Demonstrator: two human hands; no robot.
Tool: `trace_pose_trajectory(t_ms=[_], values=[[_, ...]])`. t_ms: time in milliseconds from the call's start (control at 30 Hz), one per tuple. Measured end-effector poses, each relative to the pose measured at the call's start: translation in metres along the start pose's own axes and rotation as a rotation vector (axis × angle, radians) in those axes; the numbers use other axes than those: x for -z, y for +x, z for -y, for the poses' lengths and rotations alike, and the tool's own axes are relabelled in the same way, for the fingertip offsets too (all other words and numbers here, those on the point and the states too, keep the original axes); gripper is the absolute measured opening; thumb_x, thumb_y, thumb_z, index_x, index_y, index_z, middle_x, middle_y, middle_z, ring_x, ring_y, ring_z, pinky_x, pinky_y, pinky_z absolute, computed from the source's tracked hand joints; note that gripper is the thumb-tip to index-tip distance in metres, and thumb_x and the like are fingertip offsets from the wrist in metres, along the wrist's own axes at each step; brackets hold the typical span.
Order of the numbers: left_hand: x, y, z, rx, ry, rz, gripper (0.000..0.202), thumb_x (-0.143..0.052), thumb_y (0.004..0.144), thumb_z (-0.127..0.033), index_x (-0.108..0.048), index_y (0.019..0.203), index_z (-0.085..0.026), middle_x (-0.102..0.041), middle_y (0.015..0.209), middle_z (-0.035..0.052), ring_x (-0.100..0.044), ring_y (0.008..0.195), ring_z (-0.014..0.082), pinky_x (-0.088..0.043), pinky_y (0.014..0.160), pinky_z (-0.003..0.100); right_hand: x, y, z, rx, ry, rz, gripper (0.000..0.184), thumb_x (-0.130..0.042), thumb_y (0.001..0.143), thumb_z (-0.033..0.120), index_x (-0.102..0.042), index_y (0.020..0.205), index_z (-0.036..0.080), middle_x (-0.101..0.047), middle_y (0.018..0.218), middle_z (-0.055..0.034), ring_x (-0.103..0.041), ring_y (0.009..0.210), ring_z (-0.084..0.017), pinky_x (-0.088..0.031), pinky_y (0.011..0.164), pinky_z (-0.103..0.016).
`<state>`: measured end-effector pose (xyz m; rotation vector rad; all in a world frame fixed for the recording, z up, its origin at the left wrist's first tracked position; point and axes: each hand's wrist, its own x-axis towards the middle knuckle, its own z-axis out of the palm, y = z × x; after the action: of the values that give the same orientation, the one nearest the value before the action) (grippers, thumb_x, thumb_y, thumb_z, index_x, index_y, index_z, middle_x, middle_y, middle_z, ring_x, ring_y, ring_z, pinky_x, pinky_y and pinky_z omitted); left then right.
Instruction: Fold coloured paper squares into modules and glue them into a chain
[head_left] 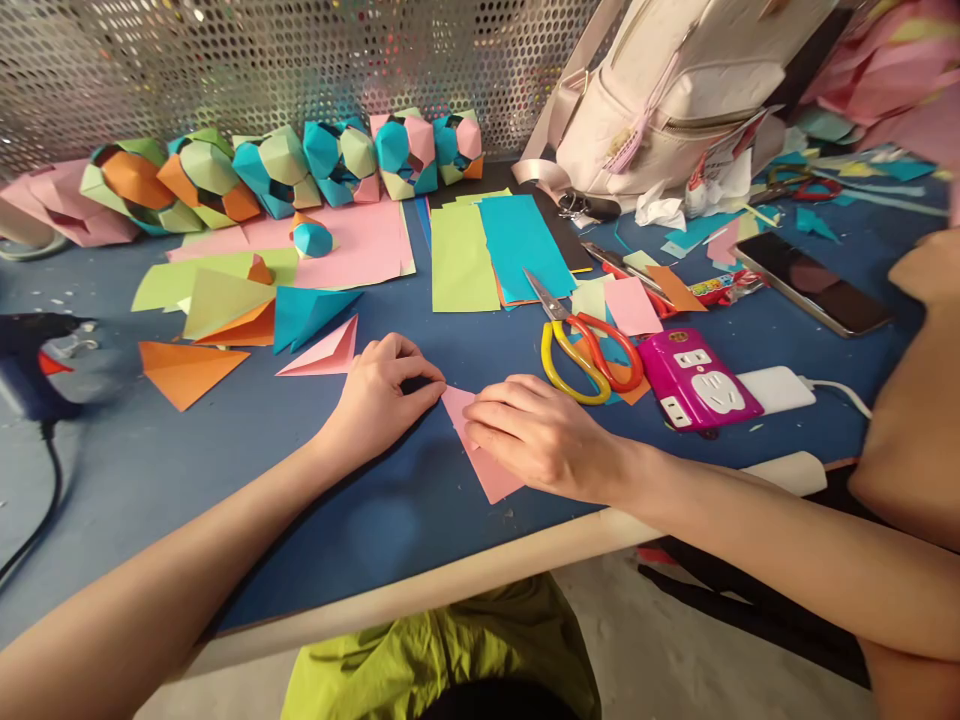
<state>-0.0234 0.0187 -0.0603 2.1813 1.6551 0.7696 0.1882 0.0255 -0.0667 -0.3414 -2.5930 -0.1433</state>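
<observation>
A pink paper piece [486,462] lies on the blue table [225,470] near its front edge. My right hand [536,435] lies on top of it, fingers curled and pressing it down. My left hand [382,395] pinches the paper's upper left tip with curled fingers. Most of the pink paper is hidden under my right hand.
Folded paper triangles [247,325] lie at left, paper sheets [487,250] behind. Scissors [585,350], a magenta power strip [694,380] and a phone [814,282] sit at right. Colourful paper polyhedra [285,170] line the perforated back wall. A backpack [675,90] stands behind; a glue gun [52,365] at left.
</observation>
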Motion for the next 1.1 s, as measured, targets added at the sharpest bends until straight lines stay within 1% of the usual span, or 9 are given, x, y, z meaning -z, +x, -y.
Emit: trace_pose_trajectory(t_ms=[333,467,667,767,833,900,967,1033,1100], values=[[-0.001,-0.001,0.002,-0.007,0.013,-0.005,0.013,-0.059,0.081,-0.024,-0.072,0.079,-0.02,-0.056,0.086,0.003,-0.054,0.083,0.0179,-0.045,0.08,0.036,0.004,-0.001,0.0,0.029,-0.003,0.049,0.026,-0.043,0.089,0.008,-0.068,0.09,0.009,-0.069,0.093,-0.0094,-0.053,0.093,-0.021,-0.041,0.08,-0.035],[0.0,0.0,-0.002,0.019,-0.007,-0.004,0.013,-0.059,0.08,-0.023,-0.072,0.077,-0.02,-0.057,0.085,0.0032,-0.055,0.083,0.0184,-0.045,0.08,0.036,0.011,-0.001,0.001,0.045,-0.036,0.13,0.024,-0.044,0.086,0.012,-0.068,0.091,0.01,-0.067,0.094,-0.0097,-0.051,0.09,-0.022,-0.037,0.079,-0.037],[0.003,0.008,0.003,0.088,-0.024,-0.035,0.012,-0.057,0.077,-0.018,-0.068,0.073,-0.017,-0.058,0.082,0.0031,-0.058,0.082,0.0183,-0.048,0.075,0.033,0.02,0.005,0.01,0.056,-0.108,0.311,0.022,-0.043,0.087,0.008,-0.062,0.078,0.013,-0.061,0.078,-0.0073,-0.047,0.073,-0.019,-0.031,0.066,-0.034],[0.007,0.007,0.001,0.053,0.039,-0.106,0.013,-0.054,0.079,-0.016,-0.067,0.076,-0.017,-0.061,0.085,0.0045,-0.06,0.085,0.0194,-0.05,0.079,0.035,0.027,0.005,0.023,-0.006,-0.129,0.361,0.021,-0.042,0.089,0.011,-0.063,0.091,0.009,-0.061,0.078,-0.0091,-0.049,0.073,-0.019,-0.032,0.066,-0.034],[0.011,0.001,-0.01,-0.018,0.055,-0.119,0.015,-0.052,0.082,-0.015,-0.067,0.084,-0.016,-0.063,0.091,0.0063,-0.061,0.091,0.0202,-0.05,0.084,0.037,0.03,0.002,0.034,-0.06,-0.174,0.343,0.026,-0.043,0.091,0.017,-0.063,0.104,0.005,-0.063,0.085,-0.0121,-0.053,0.079,-0.021,-0.036,0.072,-0.036],[0.014,-0.01,-0.028,-0.124,0.018,-0.049,0.017,-0.049,0.087,-0.018,-0.066,0.091,-0.016,-0.065,0.101,0.0093,-0.062,0.098,0.0206,-0.051,0.087,0.038,0.03,-0.003,0.045,-0.117,-0.253,0.24,0.038,-0.043,0.093,0.03,-0.062,0.111,0.001,-0.066,0.093,-0.0158,-0.056,0.091,-0.024,-0.037,0.083,-0.039],[0.013,-0.023,-0.045,-0.273,-0.019,0.05,0.021,-0.046,0.091,-0.021,-0.064,0.1,-0.013,-0.065,0.112,0.0144,-0.062,0.106,0.0222,-0.053,0.089,0.038,0.027,-0.007,0.054,-0.161,-0.316,0.153,0.048,-0.044,0.093,0.043,-0.064,0.109,0.002,-0.067,0.1,-0.0178,-0.055,0.103,-0.027,-0.034,0.094,-0.04],[0.01,-0.034,-0.056,-0.369,-0.024,0.213,0.032,-0.041,0.095,-0.027,-0.058,0.115,-0.01,-0.059,0.126,0.0194,-0.056,0.119,0.026,-0.051,0.095,0.042,0.022,-0.009,0.06,-0.185,-0.305,0.169,0.047,-0.044,0.093,0.047,-0.068,0.098,0.008,-0.069,0.095,-0.0156,-0.056,0.102,-0.027,-0.034,0.095,-0.041],[0.006,-0.04,-0.058,-0.408,-0.009,0.309,0.042,-0.037,0.096,-0.034,-0.049,0.127,-0.008,-0.055,0.132,0.0209,-0.05,0.126,0.0266,-0.048,0.101,0.043,0.019,-0.009,0.063,-0.2,-0.259,0.209,0.044,-0.043,0.093,0.048,-0.069,0.088,0.012,-0.07,0.088,-0.0129,-0.059,0.093,-0.025,-0.037,0.092,-0.042]])
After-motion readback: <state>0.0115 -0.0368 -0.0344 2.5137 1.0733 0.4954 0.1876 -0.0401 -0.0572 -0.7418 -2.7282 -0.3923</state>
